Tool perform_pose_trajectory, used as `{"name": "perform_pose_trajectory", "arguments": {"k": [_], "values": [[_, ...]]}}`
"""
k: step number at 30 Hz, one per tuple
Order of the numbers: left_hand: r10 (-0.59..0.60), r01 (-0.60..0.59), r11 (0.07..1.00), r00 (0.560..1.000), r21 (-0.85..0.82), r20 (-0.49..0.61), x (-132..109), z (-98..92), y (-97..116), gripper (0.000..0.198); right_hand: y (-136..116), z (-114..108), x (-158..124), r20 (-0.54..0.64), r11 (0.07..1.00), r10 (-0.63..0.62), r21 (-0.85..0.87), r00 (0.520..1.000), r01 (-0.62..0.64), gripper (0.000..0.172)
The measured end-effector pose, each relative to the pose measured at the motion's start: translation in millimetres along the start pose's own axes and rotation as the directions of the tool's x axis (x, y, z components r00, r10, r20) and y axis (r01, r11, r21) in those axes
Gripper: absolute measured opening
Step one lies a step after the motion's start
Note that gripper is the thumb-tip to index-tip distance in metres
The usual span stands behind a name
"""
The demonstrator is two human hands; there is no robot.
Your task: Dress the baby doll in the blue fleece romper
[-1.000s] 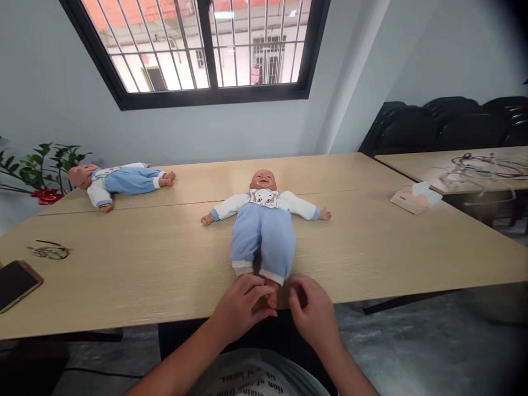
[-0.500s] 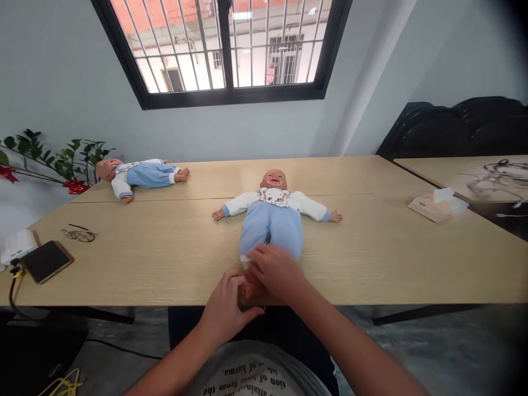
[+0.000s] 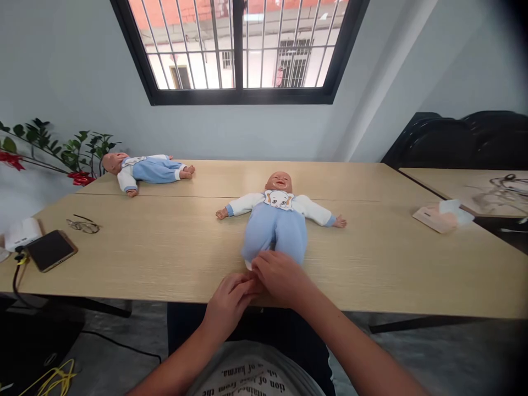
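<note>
- While the doll [image 3: 275, 231] lies face up at the table [image 3: 165, 258]'s near edge, my right hand [image 3: 280, 275] curls over its ankles.
- My left hand [image 3: 231, 300] touches there too; whether either grips, I cannot tell.

bare table [image 3: 165, 258] both sides of doll [image 3: 277, 228], phone [image 3: 50, 250] far left

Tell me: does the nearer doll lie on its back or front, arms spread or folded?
On its back, arms spread: the nearer doll lies face up on the table, both arms stretched sideways.
</note>
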State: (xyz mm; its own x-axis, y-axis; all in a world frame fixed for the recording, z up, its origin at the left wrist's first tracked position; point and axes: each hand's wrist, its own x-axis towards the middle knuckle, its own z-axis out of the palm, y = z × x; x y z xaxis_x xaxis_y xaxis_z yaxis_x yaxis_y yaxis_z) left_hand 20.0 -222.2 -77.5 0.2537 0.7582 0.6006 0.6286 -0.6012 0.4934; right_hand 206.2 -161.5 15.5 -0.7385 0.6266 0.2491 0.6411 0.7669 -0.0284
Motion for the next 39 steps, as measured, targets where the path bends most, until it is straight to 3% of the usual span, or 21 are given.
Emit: {"name": "perform_pose_trajectory", "arguments": {"k": [3, 5, 7, 9, 13, 19, 22, 27, 33, 39], "values": [[-0.018, 0.017, 0.998, 1.000, -0.061, -0.024, 0, -0.8, 0, 0.025, 2, 1, -4, -0.057, 0.996, 0.039, 0.082, 0.998, -0.035, 0.015], [-0.074, 0.064, 0.989, 0.995, -0.134, -0.070, 3, -4.7, 1, 0.023, 2, 1, -6, -0.142, 0.972, 0.155, 0.201, 0.978, -0.125, 0.012], [-0.187, 0.157, 0.959, 0.976, -0.235, -0.113, 9, -11.8, 3, 0.021, 1, -1, -8, -0.205, 0.900, 0.344, 0.351, 0.916, -0.259, 0.011], [-0.317, 0.259, 0.900, 0.941, -0.350, -0.119, 16, -20.1, 4, 0.021, -1, -4, -9, -0.179, 0.823, 0.475, 0.438, 0.862, -0.362, 0.011], [-0.456, 0.349, 0.777, 0.886, -0.525, -0.086, 29, -29.6, 4, 0.030, -6, -4, -4, -0.069, 0.801, 0.513, 0.396, 0.855, -0.449, 0.008], [-0.479, 0.352, 0.721, 0.876, -0.597, -0.062, 33, -25.0, 3, 0.030, -5, 1, 12, -0.083, 0.771, 0.592, 0.346, 0.802, -0.534, 0.026], [-0.473, 0.344, 0.727, 0.878, -0.594, -0.071, 35, -25.1, 4, 0.030, -7, 1, 13, -0.119, 0.769, 0.596, 0.371, 0.794, -0.521, 0.028], [-0.467, 0.357, 0.759, 0.881, -0.545, -0.074, 37, -30.1, 8, 0.031, -19, 0, 1, -0.124, 0.806, 0.505, 0.421, 0.854, -0.415, 0.023], [-0.392, 0.328, 0.788, 0.920, -0.521, -0.013, 32, -32.1, 6, 0.025, -17, -2, -6, -0.267, 0.878, 0.473, 0.225, 0.840, -0.423, 0.010], [-0.319, 0.274, 0.853, 0.947, -0.444, -0.029, 30, -37.6, -1, 0.022, -11, -1, 1, -0.312, 0.937, 0.346, 0.068, 0.885, -0.342, 0.013]]}}
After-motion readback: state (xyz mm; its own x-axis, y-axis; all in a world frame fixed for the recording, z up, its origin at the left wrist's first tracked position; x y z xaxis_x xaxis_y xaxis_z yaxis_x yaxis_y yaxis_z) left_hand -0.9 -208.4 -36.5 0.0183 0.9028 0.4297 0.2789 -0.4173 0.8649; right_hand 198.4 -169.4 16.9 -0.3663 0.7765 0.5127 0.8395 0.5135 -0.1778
